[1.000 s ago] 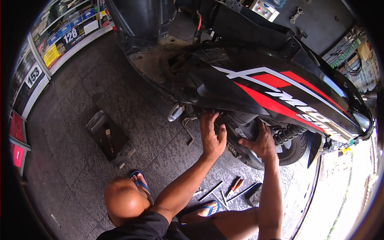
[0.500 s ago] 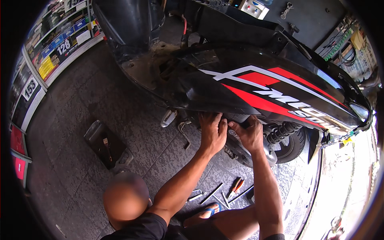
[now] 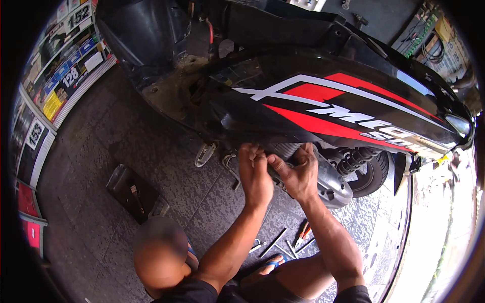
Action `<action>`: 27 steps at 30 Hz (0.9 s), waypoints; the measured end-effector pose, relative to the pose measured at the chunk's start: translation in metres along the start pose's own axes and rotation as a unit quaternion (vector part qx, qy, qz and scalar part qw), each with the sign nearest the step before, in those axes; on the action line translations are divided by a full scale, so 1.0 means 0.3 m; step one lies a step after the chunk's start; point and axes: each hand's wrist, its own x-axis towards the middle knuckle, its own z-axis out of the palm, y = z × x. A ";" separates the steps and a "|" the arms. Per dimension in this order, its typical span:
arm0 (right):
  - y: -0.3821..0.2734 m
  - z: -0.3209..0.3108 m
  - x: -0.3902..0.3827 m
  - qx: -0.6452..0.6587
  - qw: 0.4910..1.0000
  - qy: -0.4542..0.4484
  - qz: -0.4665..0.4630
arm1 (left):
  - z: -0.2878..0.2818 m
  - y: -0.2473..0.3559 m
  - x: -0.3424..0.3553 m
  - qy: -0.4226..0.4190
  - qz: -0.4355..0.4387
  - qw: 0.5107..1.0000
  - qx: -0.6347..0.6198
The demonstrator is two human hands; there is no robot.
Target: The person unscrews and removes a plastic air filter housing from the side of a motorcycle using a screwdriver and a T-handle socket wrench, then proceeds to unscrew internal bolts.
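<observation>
Along the lower edge of a black scooter side panel point(image 3: 242, 113) with red and white stripes, both of my hands reach in at the engine. My left hand point(image 3: 256, 177) has curled fingers pressed together; whatever is in them is hidden. Close beside it, my right hand point(image 3: 300, 177) bends its fingers upward, its thumb pointing toward the left fingertips. Between the hands a grey ribbed part point(image 3: 284, 150) shows under the panel, nearest the right fingers. I cannot make out what the right fingertips grip. The silver engine casing point(image 3: 336, 194) lies just right of that hand.
On the dark tiled floor, a black tray point(image 3: 124, 189) holding a brush point(image 3: 136, 197) stands at left. Pliers point(image 3: 303, 235) with orange handles and a T-shaped wrench point(image 3: 274, 242) lie near my sandalled foot point(image 3: 273, 263). Stocked shelves point(image 3: 65, 65) line the far left; a rear shock spring point(image 3: 361, 160) is at right.
The view has shifted, so the scooter appears farther left and higher. My left fingers are more curled in. My right thumb has come closer to the left fingertips.
</observation>
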 end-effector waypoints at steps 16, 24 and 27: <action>0.217 -0.211 0.036 -0.224 0.950 -0.204 -0.079 | 0.142 0.120 -0.083 0.066 -0.276 0.920 -0.271; 0.116 -0.294 0.069 -0.152 0.967 -0.202 0.035 | 0.160 0.169 -0.158 0.037 -0.279 0.911 -0.303; 0.135 -0.294 0.107 -0.171 0.958 -0.228 -0.032 | 0.152 0.172 -0.159 0.022 -0.270 0.921 -0.280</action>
